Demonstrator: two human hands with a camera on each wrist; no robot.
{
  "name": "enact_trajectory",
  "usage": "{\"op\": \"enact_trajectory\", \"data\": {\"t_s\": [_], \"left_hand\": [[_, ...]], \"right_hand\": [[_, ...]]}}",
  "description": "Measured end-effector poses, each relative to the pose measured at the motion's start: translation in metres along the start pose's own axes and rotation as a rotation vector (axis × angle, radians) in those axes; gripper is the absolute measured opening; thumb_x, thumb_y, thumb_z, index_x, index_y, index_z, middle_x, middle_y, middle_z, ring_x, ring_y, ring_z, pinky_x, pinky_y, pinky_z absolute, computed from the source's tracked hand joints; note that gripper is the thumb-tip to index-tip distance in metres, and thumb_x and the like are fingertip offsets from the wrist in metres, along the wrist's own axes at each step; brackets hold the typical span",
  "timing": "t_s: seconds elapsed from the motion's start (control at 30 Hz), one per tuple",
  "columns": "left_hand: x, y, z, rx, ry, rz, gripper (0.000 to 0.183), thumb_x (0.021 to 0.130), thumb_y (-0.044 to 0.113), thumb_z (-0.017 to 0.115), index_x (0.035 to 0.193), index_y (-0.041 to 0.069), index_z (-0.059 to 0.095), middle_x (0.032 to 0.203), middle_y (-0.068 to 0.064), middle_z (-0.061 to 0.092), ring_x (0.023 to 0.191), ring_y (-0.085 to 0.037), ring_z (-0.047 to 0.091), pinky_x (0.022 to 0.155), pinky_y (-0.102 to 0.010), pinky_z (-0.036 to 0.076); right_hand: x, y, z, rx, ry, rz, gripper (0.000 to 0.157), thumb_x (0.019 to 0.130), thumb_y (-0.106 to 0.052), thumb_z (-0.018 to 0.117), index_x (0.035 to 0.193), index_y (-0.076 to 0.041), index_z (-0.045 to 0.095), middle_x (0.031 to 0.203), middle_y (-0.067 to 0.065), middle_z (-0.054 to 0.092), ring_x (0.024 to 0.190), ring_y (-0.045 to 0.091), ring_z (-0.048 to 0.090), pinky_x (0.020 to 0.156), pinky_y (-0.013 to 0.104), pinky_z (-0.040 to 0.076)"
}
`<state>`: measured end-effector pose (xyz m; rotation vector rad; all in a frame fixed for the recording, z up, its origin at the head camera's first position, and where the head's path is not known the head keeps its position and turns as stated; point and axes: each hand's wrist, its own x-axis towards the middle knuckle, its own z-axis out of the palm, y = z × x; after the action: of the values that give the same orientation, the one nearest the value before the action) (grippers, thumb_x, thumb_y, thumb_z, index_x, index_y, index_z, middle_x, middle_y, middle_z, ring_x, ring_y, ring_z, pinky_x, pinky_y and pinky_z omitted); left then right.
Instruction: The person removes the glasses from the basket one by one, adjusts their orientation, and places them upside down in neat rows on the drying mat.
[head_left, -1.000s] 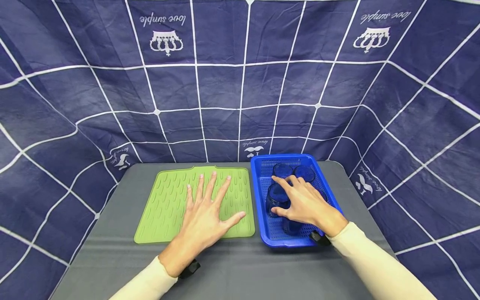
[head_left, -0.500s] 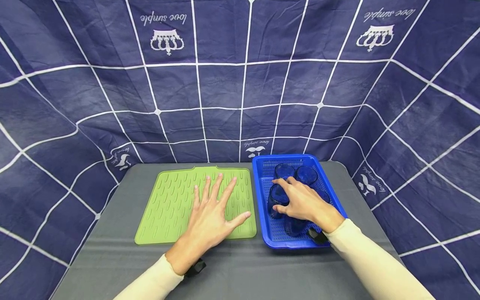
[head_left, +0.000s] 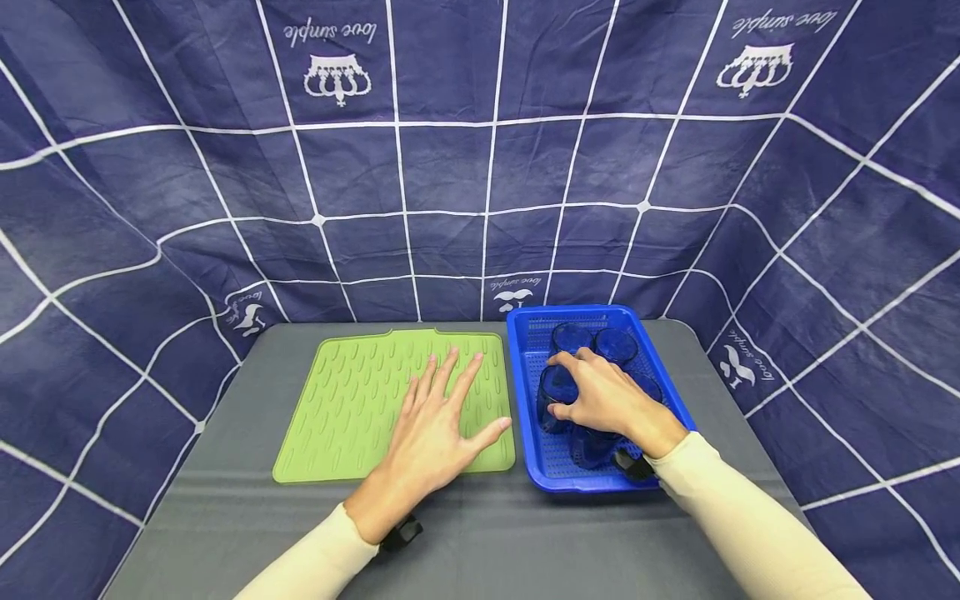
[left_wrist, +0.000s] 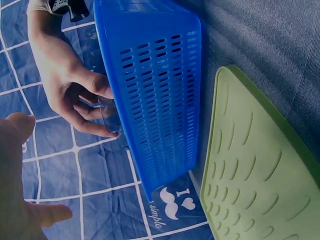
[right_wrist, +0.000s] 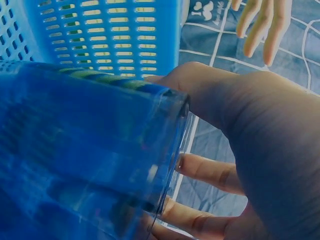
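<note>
My right hand (head_left: 611, 400) reaches into the blue plastic basket (head_left: 532, 454) from the right. Its thumb and fingers hold a clear drinking glass (head_left: 553, 417) by the rim, at the basket's left side; the left wrist view shows the fingertips around the glass. Several similar glasses stand around it, among them one at the back (head_left: 572, 336), partly hidden by the hand and wrist. Another glass (right_wrist: 90, 140) fills much of the right wrist view. My left hand (head_left: 435, 429) hovers over the green ridged drying mat (head_left: 337, 408), fingers spread, holding nothing.
The mat lies on a grey cloth-covered table (head_left: 480, 542), just left of the basket. Blue cloth (head_left: 442, 175) with white grid lines hangs around the back and both sides. The basket's perforated walls (left_wrist: 155, 90) rise around the glasses.
My left hand has drifted right over the mat, still spread. My right thumb and fingers have drawn in slightly around the glass, which stays in the basket.
</note>
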<state>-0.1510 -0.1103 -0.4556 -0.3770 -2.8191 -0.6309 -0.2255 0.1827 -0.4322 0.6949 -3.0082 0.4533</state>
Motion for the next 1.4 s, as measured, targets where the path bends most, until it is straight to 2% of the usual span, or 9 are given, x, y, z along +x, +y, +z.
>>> {"op": "enact_trajectory", "data": {"t_s": [0.27,0.6,0.97,1.17,1.4], "left_hand": [[0.001,-0.002,0.005,-0.086,0.025,-0.013,0.098,0.102,0.081,0.071,0.184,0.040,0.035,0.191,-0.009,0.038,0.178,-0.048,0.032,0.141,-0.075,0.033],[0.006,-0.004,0.007,-0.164,0.113,0.005,0.098,0.098,0.072,0.083,0.180,0.036,0.044,0.185,-0.010,0.048,0.167,-0.045,0.052,0.128,-0.077,0.049],[0.010,-0.004,0.010,-0.273,0.136,0.015,0.095,0.095,0.063,0.091,0.176,0.032,0.052,0.178,-0.011,0.056,0.162,-0.043,0.058,0.124,-0.073,0.054],[0.013,-0.006,0.012,-0.340,0.136,0.011,0.094,0.093,0.058,0.094,0.174,0.028,0.055,0.176,-0.012,0.058,0.162,-0.042,0.059,0.125,-0.070,0.056],[0.022,-0.013,0.016,-0.418,0.123,0.002,0.093,0.094,0.055,0.095,0.174,0.029,0.055,0.176,-0.010,0.057,0.163,-0.039,0.057,0.130,-0.068,0.052]], "right_hand": [[-0.001,0.000,-0.003,0.003,0.007,0.005,0.073,0.086,-0.038,0.101,0.149,-0.015,0.073,0.127,0.021,0.075,0.102,0.040,0.078,0.085,0.062,0.068],[-0.005,-0.005,-0.010,0.025,0.078,0.028,0.073,0.085,-0.035,0.101,0.149,-0.017,0.072,0.125,0.020,0.075,0.092,0.037,0.076,0.077,0.061,0.067],[-0.016,-0.011,-0.024,0.054,0.169,0.035,0.070,0.082,-0.031,0.100,0.146,-0.019,0.073,0.126,0.021,0.075,0.091,0.040,0.077,0.076,0.061,0.067],[-0.020,-0.011,-0.032,0.063,0.243,0.036,0.071,0.081,-0.029,0.100,0.145,-0.018,0.072,0.125,0.023,0.077,0.101,0.043,0.078,0.084,0.065,0.066],[-0.023,-0.012,-0.041,0.096,0.356,0.034,0.069,0.080,-0.029,0.098,0.144,-0.016,0.075,0.116,0.017,0.077,0.103,0.036,0.072,0.086,0.058,0.060]]}}
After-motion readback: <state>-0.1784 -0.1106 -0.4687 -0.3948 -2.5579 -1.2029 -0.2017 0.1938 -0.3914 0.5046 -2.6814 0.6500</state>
